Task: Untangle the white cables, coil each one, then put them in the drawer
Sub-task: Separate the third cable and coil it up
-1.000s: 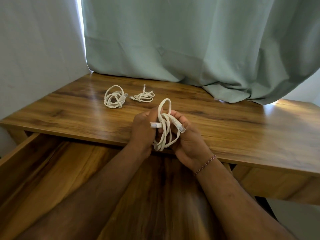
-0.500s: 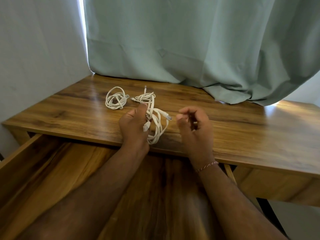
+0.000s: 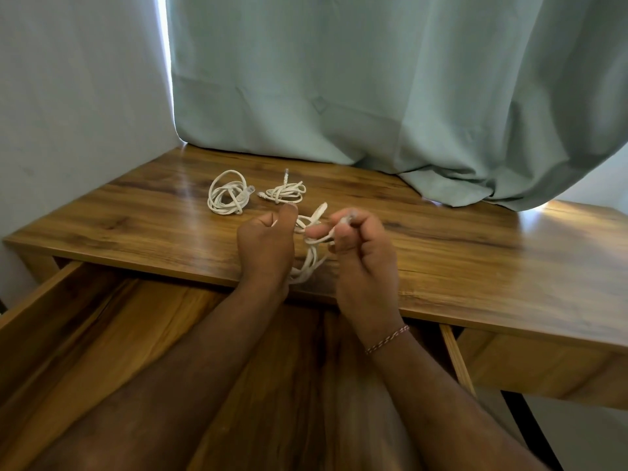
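Two coiled white cables lie on the wooden desk top [image 3: 475, 263]: a round coil [image 3: 227, 196] on the left and a smaller flat coil [image 3: 285, 192] beside it. Nearer the front edge, my left hand [image 3: 266, 248] grips a loose bundle of a third white cable [image 3: 311, 258], thumb raised. My right hand [image 3: 362, 256] pinches that cable's plug end between curled fingers, just right of the left hand. Below both forearms the wooden drawer [image 3: 51, 321] stands pulled out, its inside mostly hidden by my arms.
A pale green curtain [image 3: 373, 90] hangs behind the desk and drapes onto its back right part. A white wall [image 3: 74, 96] borders the desk on the left. A second drawer front [image 3: 530, 368] sits shut at the lower right.
My right hand let go of the bundle, then came back and took hold of its plug end. My left hand kept the bundle, lowering it towards the desk's front edge.
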The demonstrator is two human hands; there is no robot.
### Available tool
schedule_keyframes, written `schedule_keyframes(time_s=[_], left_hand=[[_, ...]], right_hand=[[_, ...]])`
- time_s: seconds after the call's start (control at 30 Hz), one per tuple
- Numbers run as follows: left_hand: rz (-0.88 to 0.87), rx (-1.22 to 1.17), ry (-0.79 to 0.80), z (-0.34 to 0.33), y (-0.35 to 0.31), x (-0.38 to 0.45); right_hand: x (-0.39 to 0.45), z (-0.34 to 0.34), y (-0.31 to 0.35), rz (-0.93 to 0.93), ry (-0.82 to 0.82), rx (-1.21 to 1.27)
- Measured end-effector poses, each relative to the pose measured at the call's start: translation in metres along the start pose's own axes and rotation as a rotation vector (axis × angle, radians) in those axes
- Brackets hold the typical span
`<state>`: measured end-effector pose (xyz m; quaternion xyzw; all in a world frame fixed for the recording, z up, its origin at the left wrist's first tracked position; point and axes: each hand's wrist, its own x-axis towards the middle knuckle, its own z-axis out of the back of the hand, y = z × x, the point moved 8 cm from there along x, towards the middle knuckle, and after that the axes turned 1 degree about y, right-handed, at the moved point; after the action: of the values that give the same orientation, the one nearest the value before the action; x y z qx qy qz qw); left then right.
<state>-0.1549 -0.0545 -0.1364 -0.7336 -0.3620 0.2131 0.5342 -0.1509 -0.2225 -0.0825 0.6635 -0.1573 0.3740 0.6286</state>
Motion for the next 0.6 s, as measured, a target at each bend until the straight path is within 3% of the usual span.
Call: schedule_keyframes(time_s=[0.13, 0.27, 0.4, 0.6], left_hand=[[-0.031, 0.031, -0.072, 0.021, -0.009, 0.018], [-0.029, 0.033, -0.112, 0.041, -0.014, 0.039], [-0.01, -0.005, -0.113, 0.04, -0.012, 0.041], [0.179, -0.222, 0.141, 0.03, -0.005, 0.043]], right_hand=[[0.003, 0.016, -0.003, -0.215, -0.193, 0.368], [0.007, 0.02, -0.002, -0.299, -0.275, 0.526], [0.011, 0.026, -0.008, -0.294, -0.294, 0.504], [0.012, 0.036, -0.041, -0.279, -0.215, 0.178]])
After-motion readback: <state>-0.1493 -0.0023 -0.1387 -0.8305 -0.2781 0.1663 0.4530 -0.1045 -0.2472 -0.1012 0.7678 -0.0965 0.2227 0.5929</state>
